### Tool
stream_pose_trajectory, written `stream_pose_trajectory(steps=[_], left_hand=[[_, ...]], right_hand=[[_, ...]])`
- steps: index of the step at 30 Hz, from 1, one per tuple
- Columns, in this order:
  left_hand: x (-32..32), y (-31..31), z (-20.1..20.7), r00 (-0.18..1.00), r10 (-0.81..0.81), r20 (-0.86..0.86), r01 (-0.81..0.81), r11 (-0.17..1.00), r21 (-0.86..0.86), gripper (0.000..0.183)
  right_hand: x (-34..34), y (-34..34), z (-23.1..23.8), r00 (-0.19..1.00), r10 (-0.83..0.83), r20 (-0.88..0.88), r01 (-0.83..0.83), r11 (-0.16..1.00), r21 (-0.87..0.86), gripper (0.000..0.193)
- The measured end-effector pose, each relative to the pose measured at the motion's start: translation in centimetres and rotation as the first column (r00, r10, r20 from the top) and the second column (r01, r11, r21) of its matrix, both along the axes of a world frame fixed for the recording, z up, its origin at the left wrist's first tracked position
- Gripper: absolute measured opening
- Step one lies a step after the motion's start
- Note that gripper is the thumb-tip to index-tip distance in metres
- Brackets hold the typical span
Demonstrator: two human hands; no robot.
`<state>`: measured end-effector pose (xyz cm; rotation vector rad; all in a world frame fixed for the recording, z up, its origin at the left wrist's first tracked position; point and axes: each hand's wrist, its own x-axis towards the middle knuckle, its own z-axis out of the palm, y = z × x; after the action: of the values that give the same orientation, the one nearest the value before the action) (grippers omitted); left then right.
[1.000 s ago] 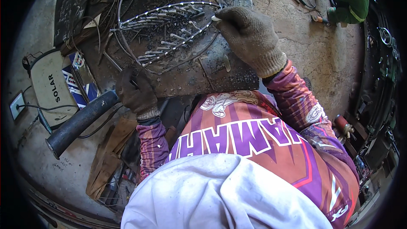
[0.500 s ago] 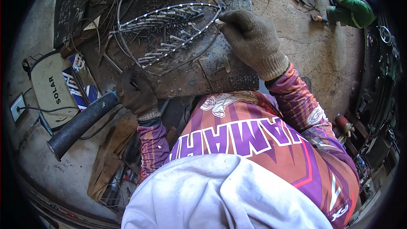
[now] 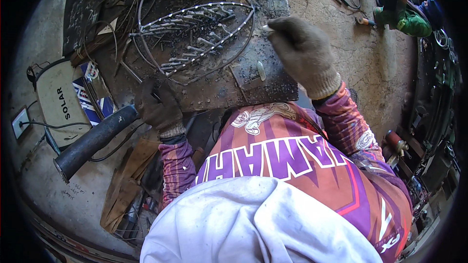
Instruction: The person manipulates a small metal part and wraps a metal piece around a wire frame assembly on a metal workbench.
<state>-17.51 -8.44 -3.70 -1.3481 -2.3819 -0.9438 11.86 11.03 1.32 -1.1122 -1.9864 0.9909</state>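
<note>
- The brown-gloved right hand [image 3: 302, 51] pinches a small white stick [image 3: 266, 28], apart from the round dark metal frame [image 3: 197, 7].
- The dark-gloved left hand [image 3: 158, 104] is curled; I can't tell around what.
- The frame lies on the dark metal worktop [image 3: 214, 93].
- This looks like dotting its bars [image 3: 214, 46] white; another dot needs the stick touching one.

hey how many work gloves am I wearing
2. One is on your left hand, beside the dark pipe; the other is on your right hand, which pinches a small white piece right of the rounded metal frame. Both are in view.
</note>
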Motion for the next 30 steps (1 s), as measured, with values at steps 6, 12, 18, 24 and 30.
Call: stream_pose_trajectory(steps=[6, 12, 18, 24, 30], left_hand=[[-0.3, -0.2, -0.4, 0.999, -0.027, 0.046, 0.027, 1.000, 0.013, 0.025], [0.2, 0.1, 0.4, 1.000, 0.008, 0.007, -0.008, 0.999, -0.038, 0.023], [3.5, -1.3, 2.8, 0.895, 0.236, -0.379, -0.228, 0.971, 0.067, 0.032], [15.0, 0.5, 4.6, 0.977, 0.207, -0.047, -0.208, 0.978, -0.008, 0.039], [23.1, 5.8, 6.2, 0.872, 0.474, 0.120, -0.382, 0.814, -0.438, 0.057]], right_hand=[[3.6, -0.8, -0.9, 0.974, -0.170, -0.148, 0.155, 0.982, -0.108, 0.018], [7.2, 1.7, -3.2, 0.939, -0.216, -0.268, 0.089, 0.904, -0.417, 0.024], [11.3, 6.4, -6.7, 0.959, -0.128, -0.253, 0.007, 0.902, -0.431, 0.027], [22.8, 10.9, -14.7, 0.977, 0.108, 0.185, 0.002, 0.859, -0.513, 0.031], [33.2, 13.6, -19.5, 0.948, 0.185, 0.258, 0.027, 0.764, -0.645, 0.029]])
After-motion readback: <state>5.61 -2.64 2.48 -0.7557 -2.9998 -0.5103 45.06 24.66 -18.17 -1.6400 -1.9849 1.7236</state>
